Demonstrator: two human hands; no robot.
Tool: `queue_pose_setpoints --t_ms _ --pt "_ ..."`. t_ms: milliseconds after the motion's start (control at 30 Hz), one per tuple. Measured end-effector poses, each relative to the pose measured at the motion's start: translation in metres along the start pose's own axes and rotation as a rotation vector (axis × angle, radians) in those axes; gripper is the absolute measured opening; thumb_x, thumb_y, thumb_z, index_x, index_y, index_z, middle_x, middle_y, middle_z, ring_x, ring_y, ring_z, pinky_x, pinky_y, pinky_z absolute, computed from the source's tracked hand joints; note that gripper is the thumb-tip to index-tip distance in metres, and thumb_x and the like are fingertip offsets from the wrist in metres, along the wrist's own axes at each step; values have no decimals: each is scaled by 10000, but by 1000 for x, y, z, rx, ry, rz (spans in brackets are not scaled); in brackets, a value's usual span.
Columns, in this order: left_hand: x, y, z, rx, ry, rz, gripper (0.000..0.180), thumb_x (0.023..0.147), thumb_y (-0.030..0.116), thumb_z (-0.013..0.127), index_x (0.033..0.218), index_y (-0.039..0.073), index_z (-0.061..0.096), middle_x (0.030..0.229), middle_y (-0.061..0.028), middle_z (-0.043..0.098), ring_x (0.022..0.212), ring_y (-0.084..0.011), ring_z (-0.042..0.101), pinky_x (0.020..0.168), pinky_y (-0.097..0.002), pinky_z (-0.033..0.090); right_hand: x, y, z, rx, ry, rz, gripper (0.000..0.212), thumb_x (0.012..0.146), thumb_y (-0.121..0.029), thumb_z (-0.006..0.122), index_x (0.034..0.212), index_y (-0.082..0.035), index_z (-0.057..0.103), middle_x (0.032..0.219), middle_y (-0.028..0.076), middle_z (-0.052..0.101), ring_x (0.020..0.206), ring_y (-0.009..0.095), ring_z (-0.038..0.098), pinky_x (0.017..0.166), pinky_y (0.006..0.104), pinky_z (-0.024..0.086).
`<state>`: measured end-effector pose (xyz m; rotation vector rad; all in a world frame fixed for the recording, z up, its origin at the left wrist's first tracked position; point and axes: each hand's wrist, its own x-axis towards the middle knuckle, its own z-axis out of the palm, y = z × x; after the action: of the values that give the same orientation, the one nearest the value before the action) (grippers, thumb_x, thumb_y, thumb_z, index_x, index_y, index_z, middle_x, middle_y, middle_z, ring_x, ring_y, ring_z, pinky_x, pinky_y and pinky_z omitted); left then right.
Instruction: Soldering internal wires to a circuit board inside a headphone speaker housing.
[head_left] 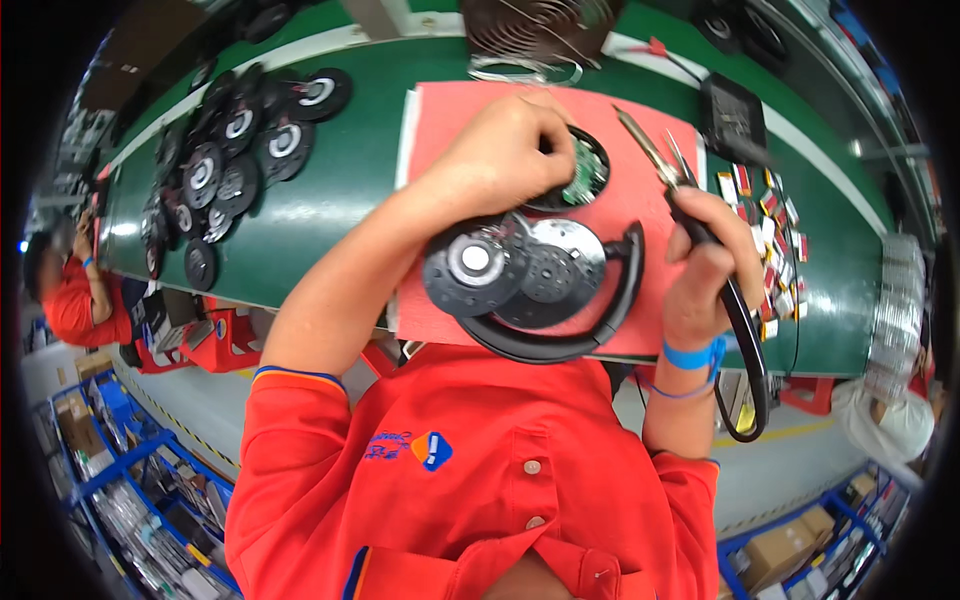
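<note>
My left hand [520,150] is closed at the left edge of a round black ear cup [604,160]. A green circuit board [584,178] shows inside the cup; what my curled fingers pinch, if anything, is hidden. In my right hand [712,255] is a soldering iron [645,142], its bare metal tip pointing up and left, apart from the board. The iron's black cable [742,330] loops down past my wrist. Nearer me, below my left wrist, lie two round black ear-cup parts [470,262] beside a curved black headband [630,285]. All these lie on a pink mat [455,105].
Several round black speaker parts [240,125] are heaped on the green table at left. A dark fan-like unit [540,30] stands at the back, a black box [733,115] back right. Small red-and-white packs [775,265] and stacked clear trays [893,315] lie at right. A person [75,295] sits far left.
</note>
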<state>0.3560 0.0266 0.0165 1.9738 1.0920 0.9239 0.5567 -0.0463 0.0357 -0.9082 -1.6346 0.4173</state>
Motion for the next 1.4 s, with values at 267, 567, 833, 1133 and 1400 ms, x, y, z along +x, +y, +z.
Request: queue_pose_setpoints --t_ms 267,567,833,1133,1400 --pt "-6 -6 7 36 -53 -57 75 675 74 628 655 2 618 884 -124 608 881 -275 582 800 -346 459 -65 -16 -25 93 -502 -21 415 730 -266 763 906 -73 441 864 159 648 841 308 624 681 380 501" --pt "3 -6 -165 646 -220 -309 298 771 285 612 778 -12 639 680 -128 617 639 -223 585 625 -340 476 -53 -33 -39 -110 -685 -74 295 531 16 661 798 -59 561 910 120 619 859 316 576 719 384 488" --pt "12 -179 -313 1258 288 -686 463 804 103 499 1264 67 464 1322 -153 428 1195 -366 460 943 -469 429 17 -24 -85 -222 -288 -93 332 636 137 635 819 -99 490 804 96 621 773 249 610 710 368 489" --pt "58 -206 -309 1169 210 -871 555 811 67 534 1320 270 447 1456 -58 275 1244 -331 408 958 -495 415 157 111 -30 -528 -133 -172 340 689 97 663 948 -52 502 810 127 552 752 231 574 706 279 458" --pt "44 -183 -334 1149 432 -440 159 742 -7 530 884 40 583 959 -193 613 933 -382 591 791 -458 483 166 121 -2 -443 -110 -163 261 732 64 650 937 -61 550 859 86 612 786 217 603 709 281 471"
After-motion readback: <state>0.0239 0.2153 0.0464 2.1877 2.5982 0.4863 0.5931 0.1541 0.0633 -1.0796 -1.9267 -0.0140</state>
